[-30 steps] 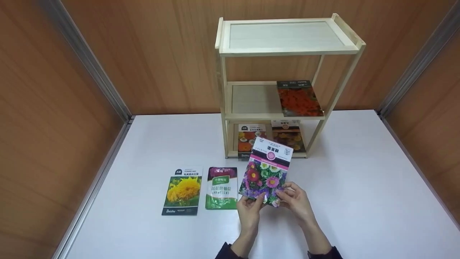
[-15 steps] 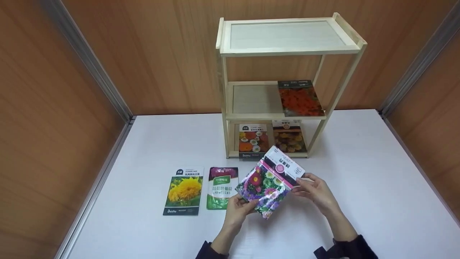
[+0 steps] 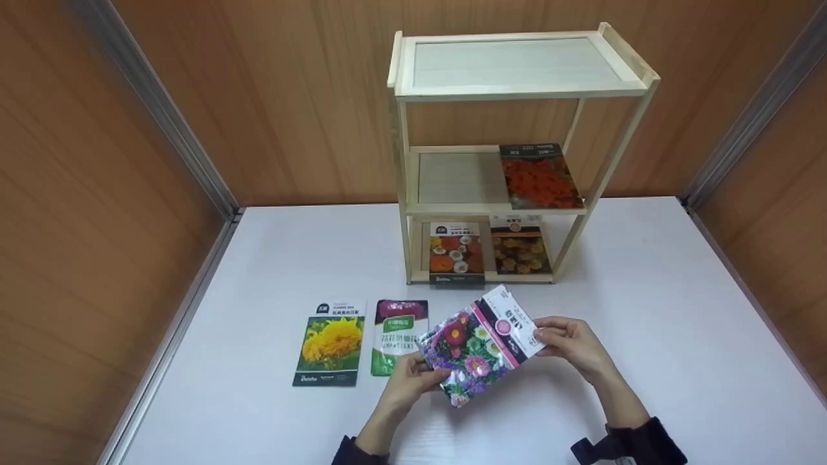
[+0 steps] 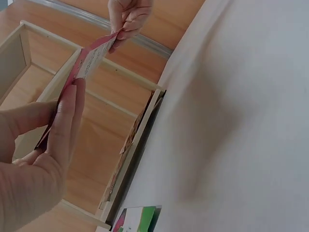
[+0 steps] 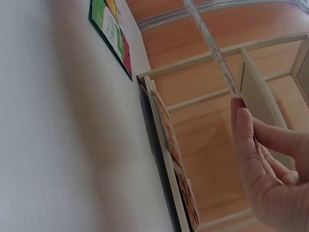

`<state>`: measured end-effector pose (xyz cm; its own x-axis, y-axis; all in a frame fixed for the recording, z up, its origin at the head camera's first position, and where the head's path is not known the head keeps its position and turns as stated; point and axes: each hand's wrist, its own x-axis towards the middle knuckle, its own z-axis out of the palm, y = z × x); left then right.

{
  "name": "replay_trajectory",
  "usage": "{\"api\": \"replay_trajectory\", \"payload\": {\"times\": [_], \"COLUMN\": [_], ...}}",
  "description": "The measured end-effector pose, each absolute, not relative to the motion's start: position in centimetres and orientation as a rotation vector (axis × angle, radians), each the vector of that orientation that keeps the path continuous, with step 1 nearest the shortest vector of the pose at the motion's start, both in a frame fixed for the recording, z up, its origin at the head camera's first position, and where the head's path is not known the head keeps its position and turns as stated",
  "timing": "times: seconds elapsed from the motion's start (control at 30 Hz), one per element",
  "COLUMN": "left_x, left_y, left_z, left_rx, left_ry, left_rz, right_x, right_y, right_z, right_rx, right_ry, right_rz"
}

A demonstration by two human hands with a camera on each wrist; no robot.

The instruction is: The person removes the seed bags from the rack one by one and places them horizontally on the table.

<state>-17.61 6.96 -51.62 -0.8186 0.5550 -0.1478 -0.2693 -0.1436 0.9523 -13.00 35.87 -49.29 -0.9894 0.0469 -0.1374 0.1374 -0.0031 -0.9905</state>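
Both hands hold a seed packet (image 3: 480,345) printed with mixed pink and purple flowers, tilted above the white table (image 3: 646,336). My left hand (image 3: 413,378) pinches its lower left edge; the packet (image 4: 79,70) shows edge-on in the left wrist view above my left fingers (image 4: 63,125). My right hand (image 3: 565,342) pinches the white top end of it. In the right wrist view the packet's edge (image 5: 212,48) runs up from my right fingers (image 5: 248,145).
A yellow-flower packet (image 3: 329,342) and a green packet (image 3: 399,336) lie on the table to the left. A wooden three-tier shelf (image 3: 510,90) stands behind, with an orange-flower packet (image 3: 539,175) on its middle tier and two packets (image 3: 488,250) on its bottom tier.
The flower packet has turned from nearly upright to slanting rightward and come lower and nearer. My right hand slid from its bottom corner to its top end.
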Motion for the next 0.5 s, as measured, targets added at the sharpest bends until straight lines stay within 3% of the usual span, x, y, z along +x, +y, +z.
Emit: {"api": "replay_trajectory", "payload": {"times": [0.3,0.5], "left_x": [-16.9,-15.5], "left_y": [10.0,13.7], "left_z": [-51.4,-52.4], "left_rx": [-0.028,-0.074], "left_ry": [1.452,1.311], "left_rz": [2.435,2.712], "right_x": [-13.3,-13.8], "right_y": [34.0,33.2], "right_z": [-48.9,-51.5], "right_rx": [0.604,0.662], "right_ry": [2.203,2.182], "right_rz": [-2.343,-2.522]}}
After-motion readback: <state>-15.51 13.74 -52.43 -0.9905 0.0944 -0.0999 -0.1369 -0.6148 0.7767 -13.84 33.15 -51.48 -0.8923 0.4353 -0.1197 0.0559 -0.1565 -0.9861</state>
